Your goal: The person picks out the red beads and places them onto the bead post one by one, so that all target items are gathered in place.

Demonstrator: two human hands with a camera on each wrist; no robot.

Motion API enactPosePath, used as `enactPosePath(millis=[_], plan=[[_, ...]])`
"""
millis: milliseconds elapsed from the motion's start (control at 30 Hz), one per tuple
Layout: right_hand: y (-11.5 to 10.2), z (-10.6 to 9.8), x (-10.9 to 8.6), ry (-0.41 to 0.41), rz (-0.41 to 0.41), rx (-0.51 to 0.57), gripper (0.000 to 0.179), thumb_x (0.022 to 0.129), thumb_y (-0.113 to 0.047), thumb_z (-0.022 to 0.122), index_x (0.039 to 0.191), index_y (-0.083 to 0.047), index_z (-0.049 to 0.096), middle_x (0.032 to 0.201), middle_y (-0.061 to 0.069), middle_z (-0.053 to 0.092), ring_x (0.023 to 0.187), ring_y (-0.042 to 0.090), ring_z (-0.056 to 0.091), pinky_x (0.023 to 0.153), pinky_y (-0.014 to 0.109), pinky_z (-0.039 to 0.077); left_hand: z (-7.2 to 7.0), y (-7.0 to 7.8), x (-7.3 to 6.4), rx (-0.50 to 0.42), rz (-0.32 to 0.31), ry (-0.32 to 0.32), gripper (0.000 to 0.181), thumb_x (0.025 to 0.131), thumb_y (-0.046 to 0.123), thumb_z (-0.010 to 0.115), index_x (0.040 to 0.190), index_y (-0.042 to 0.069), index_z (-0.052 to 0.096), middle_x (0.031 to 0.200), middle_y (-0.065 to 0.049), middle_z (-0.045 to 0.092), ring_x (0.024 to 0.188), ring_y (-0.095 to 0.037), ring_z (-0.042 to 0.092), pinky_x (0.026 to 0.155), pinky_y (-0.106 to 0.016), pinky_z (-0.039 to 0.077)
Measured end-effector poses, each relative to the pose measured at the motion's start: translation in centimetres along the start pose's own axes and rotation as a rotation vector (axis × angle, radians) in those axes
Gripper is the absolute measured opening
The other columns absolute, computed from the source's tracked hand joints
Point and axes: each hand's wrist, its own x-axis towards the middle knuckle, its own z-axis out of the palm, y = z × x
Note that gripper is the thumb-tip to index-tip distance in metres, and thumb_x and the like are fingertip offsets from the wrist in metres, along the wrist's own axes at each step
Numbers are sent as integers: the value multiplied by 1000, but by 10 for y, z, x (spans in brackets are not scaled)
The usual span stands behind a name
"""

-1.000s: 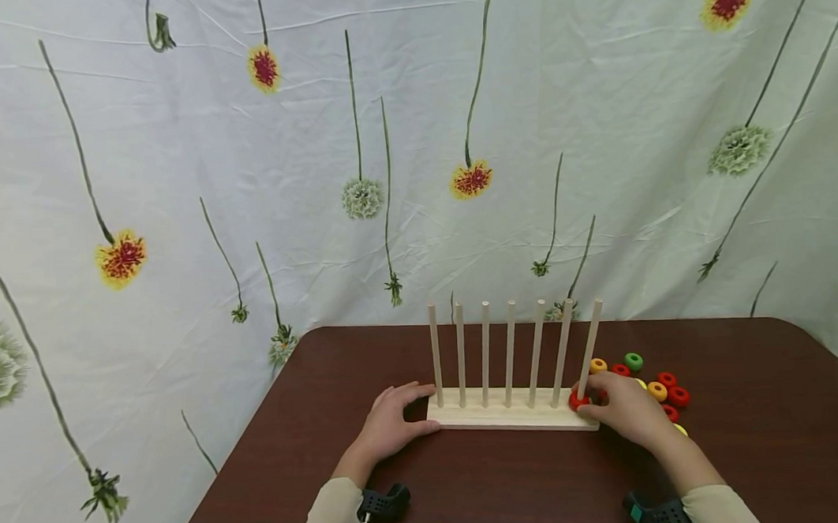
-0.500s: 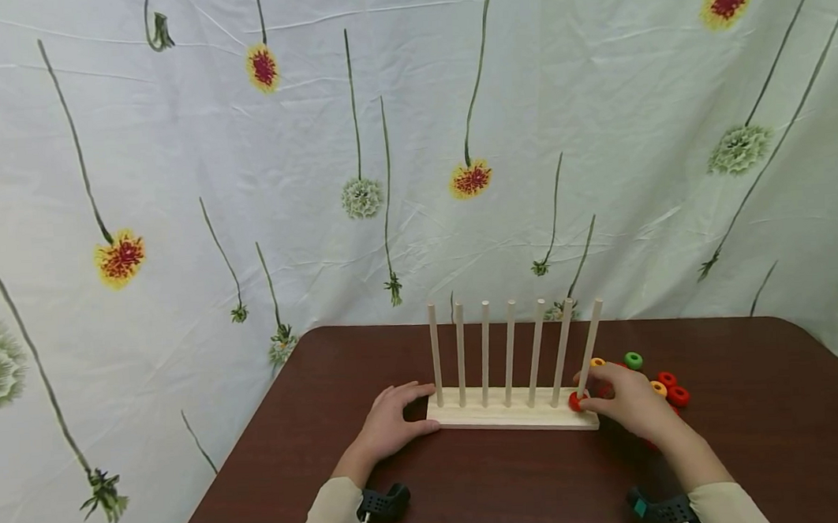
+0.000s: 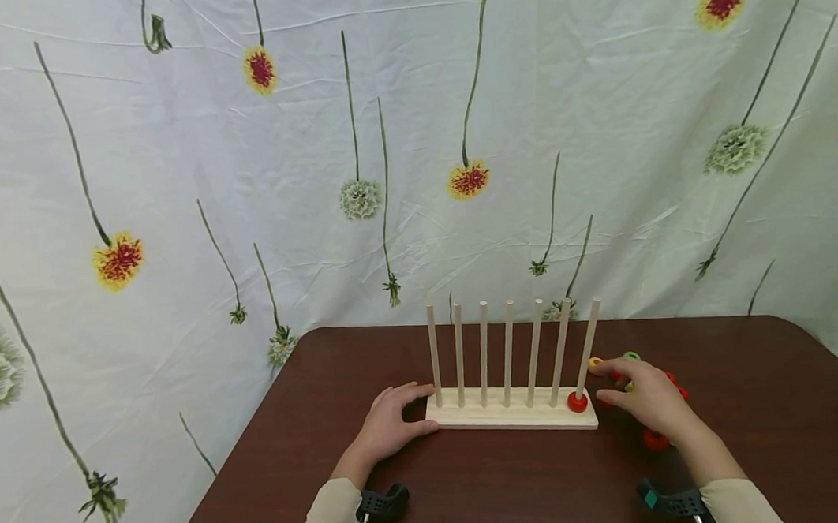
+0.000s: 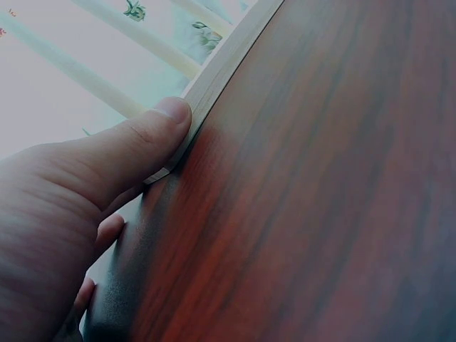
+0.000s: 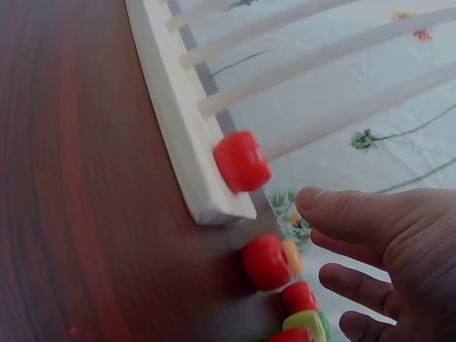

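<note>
Your right hand [image 3: 647,398] has drawn away from the red ring [image 3: 577,402] around the rightmost peg [image 3: 589,347] of the pegboard [image 3: 513,420], its fingers released, near the loose rings [image 5: 265,263]. These lie past the right end of its left-to-right axis, well apart from your left hand [image 3: 393,422], gripping the other end.

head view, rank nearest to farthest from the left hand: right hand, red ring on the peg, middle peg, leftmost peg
1. Leftmost peg: close beside the left hand
2. Middle peg: fourth along the row
3. Red ring: around the foot of the rightmost peg
4. Right hand: beyond the right end of the wooden base
</note>
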Motion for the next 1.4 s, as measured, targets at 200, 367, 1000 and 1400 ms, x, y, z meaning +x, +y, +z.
enactPosePath(millis=[200,367,1000,1400], plan=[[11,3,0,-19,57,-39,37,85,-21,80,117,-6,71,91,7,67,75,16,54,61,29,43,0,1,0,-3,-17,-5,59,83,41,81,135,20,64,141,-6,61,141,-32,47,121,-60,23],[18,6,0,-54,91,-71,35,86,-24,79,117,-8,71,79,2,58,70,17,47,60,30,37,0,1,-1,1,-20,-9,59,83,41,81,135,20,64,142,-6,61,141,-32,47,121,-60,23],[21,6,-1,-82,74,-83,33,86,-24,78,115,-9,73,76,0,62,70,16,48,61,29,37,-1,-1,1,-8,3,-13,59,83,40,80,136,18,64,141,-7,62,141,-33,47,120,-63,22],[19,7,1,-48,62,-105,31,86,-25,79,112,-10,73,80,1,64,71,16,49,60,30,38,-1,-1,0,-10,9,-7,59,83,40,81,135,18,64,140,-7,62,140,-33,48,119,-63,24]])
